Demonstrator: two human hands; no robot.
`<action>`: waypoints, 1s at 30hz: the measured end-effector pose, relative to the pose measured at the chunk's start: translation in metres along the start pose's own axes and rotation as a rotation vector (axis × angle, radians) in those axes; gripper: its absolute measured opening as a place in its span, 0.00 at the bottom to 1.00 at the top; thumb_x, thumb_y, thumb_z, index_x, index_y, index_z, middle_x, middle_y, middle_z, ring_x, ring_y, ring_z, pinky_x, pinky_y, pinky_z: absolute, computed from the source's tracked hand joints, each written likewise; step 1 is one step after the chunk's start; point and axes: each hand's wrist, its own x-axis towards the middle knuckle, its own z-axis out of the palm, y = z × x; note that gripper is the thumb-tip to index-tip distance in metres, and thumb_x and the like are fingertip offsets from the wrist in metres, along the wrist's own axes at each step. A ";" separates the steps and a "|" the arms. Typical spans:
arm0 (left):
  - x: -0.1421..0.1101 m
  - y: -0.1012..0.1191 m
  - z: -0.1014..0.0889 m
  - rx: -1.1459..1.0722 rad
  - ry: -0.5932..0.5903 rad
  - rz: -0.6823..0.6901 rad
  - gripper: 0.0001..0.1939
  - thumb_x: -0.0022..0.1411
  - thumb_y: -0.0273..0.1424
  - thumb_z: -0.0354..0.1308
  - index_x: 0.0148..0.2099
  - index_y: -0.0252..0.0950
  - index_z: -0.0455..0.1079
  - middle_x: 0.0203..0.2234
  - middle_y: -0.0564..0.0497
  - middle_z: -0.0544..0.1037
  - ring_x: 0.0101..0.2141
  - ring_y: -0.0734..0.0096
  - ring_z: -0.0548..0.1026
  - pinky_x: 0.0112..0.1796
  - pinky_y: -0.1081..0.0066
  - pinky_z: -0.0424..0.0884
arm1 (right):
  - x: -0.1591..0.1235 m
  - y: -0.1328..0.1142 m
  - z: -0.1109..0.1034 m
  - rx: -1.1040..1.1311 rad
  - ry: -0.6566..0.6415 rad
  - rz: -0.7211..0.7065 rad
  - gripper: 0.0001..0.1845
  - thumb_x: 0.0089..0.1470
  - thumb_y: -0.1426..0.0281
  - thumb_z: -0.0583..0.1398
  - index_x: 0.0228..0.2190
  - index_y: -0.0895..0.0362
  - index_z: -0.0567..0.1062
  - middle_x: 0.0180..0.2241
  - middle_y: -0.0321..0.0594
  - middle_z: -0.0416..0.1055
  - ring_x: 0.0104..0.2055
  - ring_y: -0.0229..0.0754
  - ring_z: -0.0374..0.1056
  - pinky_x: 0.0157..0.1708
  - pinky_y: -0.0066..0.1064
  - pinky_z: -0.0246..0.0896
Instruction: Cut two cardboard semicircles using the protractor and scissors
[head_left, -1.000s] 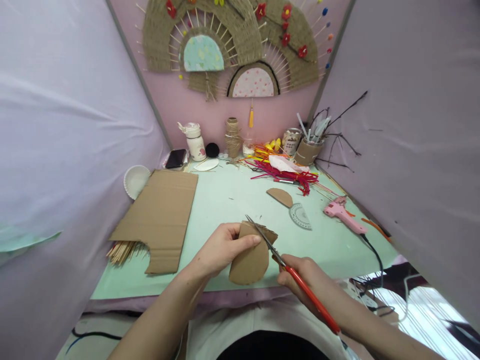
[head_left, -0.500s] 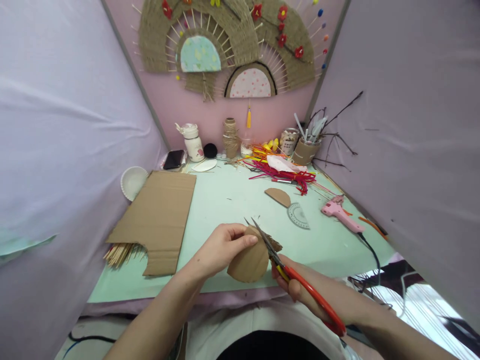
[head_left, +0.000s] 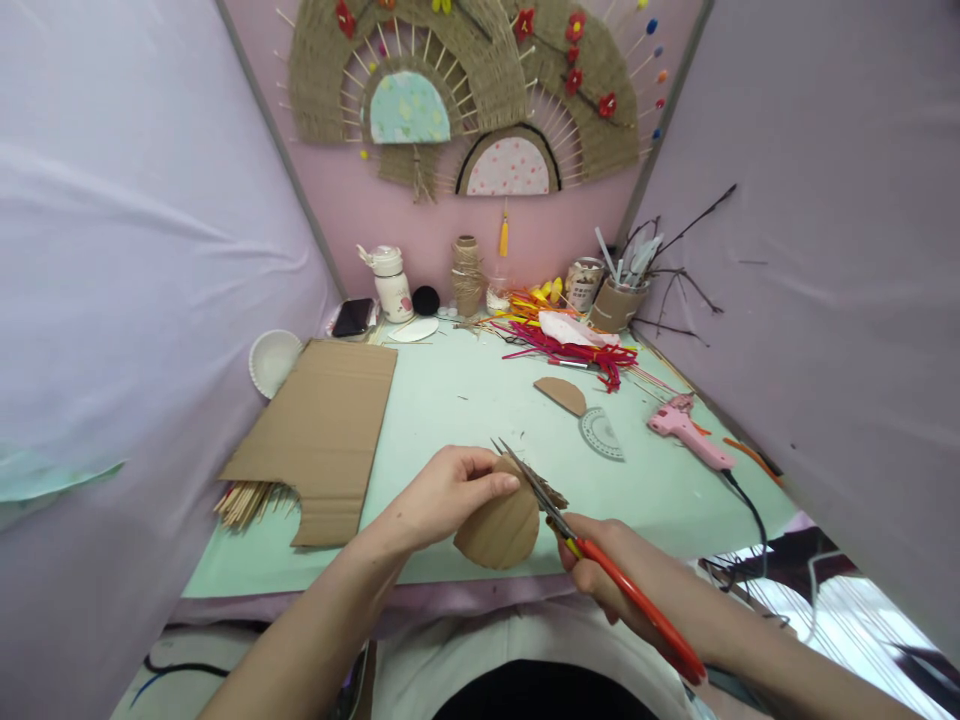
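Observation:
My left hand pinches a rounded piece of brown cardboard near its upper edge, thumb on top. My right hand is closed round the handles of red-handled scissors. Their nearly closed blades lie along the cardboard's right edge, tips pointing up and left past my left fingers. A ragged strip of cardboard sticks out on the far side of the blades. Beyond, a cardboard half-disc and a clear protractor lie on the table.
A large cardboard sheet lies at left over a bundle of thin sticks, beside a white bowl. At right is a pink glue gun with a cord. Coloured strips, a twine spool and a bottle stand behind.
The scissor blades have drawn closer together along the cardboard's edge. My right hand has shifted slightly right and down. The whole view has moved a little.

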 end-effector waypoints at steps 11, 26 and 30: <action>0.003 -0.001 0.007 -0.064 0.111 -0.012 0.15 0.58 0.43 0.57 0.31 0.34 0.71 0.24 0.54 0.71 0.27 0.73 0.65 0.29 0.73 0.59 | 0.007 0.014 0.005 0.012 0.152 0.100 0.19 0.54 0.57 0.56 0.21 0.54 0.56 0.19 0.29 0.54 0.23 0.34 0.48 0.22 0.27 0.45; 0.002 0.001 0.011 -0.027 0.014 0.012 0.13 0.60 0.38 0.55 0.31 0.34 0.72 0.25 0.54 0.71 0.28 0.73 0.65 0.30 0.73 0.61 | -0.006 0.007 0.002 0.000 0.020 -0.213 0.31 0.57 0.39 0.40 0.30 0.53 0.59 0.28 0.35 0.59 0.28 0.39 0.54 0.28 0.32 0.56; 0.002 0.001 0.011 -0.023 0.009 0.014 0.13 0.60 0.38 0.55 0.30 0.34 0.71 0.24 0.55 0.70 0.27 0.74 0.64 0.30 0.74 0.60 | -0.004 0.002 0.001 -0.015 0.052 -0.122 0.19 0.61 0.51 0.48 0.29 0.53 0.58 0.26 0.33 0.59 0.26 0.38 0.54 0.26 0.29 0.52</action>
